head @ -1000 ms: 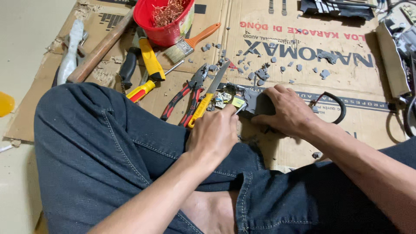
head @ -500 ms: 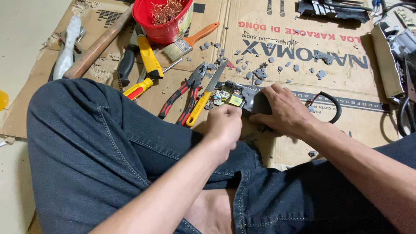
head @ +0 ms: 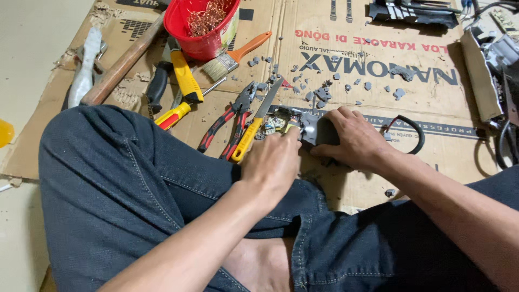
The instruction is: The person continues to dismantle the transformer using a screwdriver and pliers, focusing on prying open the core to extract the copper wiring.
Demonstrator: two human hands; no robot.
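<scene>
I sit cross-legged on flattened cardboard (head: 346, 48). My right hand (head: 351, 138) presses down on a small dark grey electronic device (head: 319, 130) with its casing broken open. My left hand (head: 273, 162) reaches to the exposed circuit board and small parts (head: 274, 123) at the device's left end, fingertips pinching there; what it pinches is hidden. A yellow-handled knife (head: 254, 130) lies just left of my left hand, its blade pointing away. Red-handled pliers (head: 227, 121) lie beside the knife.
A red bowl of copper wire (head: 203, 24) stands at the back with a paintbrush (head: 235, 54), yellow-handled tools (head: 181, 81) and a wooden-handled hammer (head: 121, 65). Grey plastic fragments (head: 324, 89) litter the cardboard. Dismantled electronics (head: 494, 70) lie at right; a black cable (head: 413, 130) curls near my right wrist.
The view has shifted slightly. My left hand has slid forward to the open end of the device. My right hand stays on the casing.
</scene>
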